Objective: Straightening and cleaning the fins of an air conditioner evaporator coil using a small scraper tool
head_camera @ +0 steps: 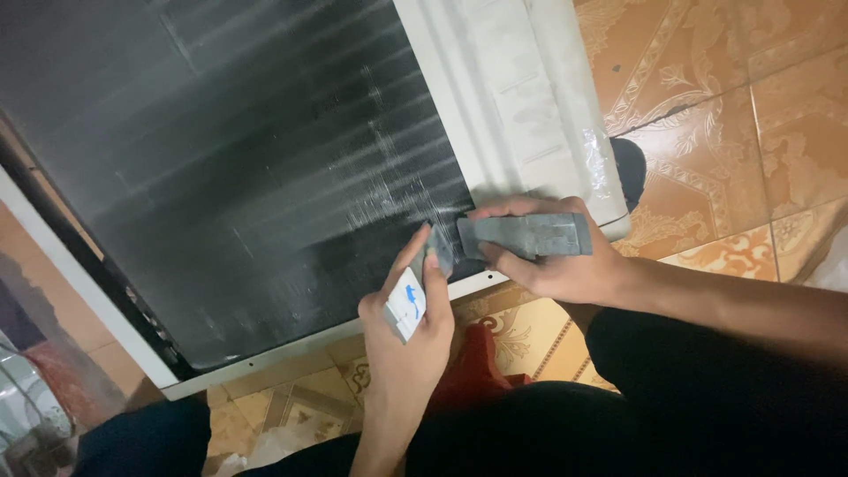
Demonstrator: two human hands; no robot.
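Right hand (pixel 556 261) fingers pinching a grey block (pixel 526 235), left hand (pixel 408 340) gripping a small tool (pixel 408 305)

Finned panel (pixel 247 177) lying on the floor (pixel 760 132), hands at its near edge.
Right hand (pixel 556 261) holds a flat tool (pixel 526 236) on the panel's near right corner; left hand (pixel 406 340), just left of it, holds a small block (pixel 408 302) touching the tool's tip; frame (pixel 521 79) runs along the panel's right side.
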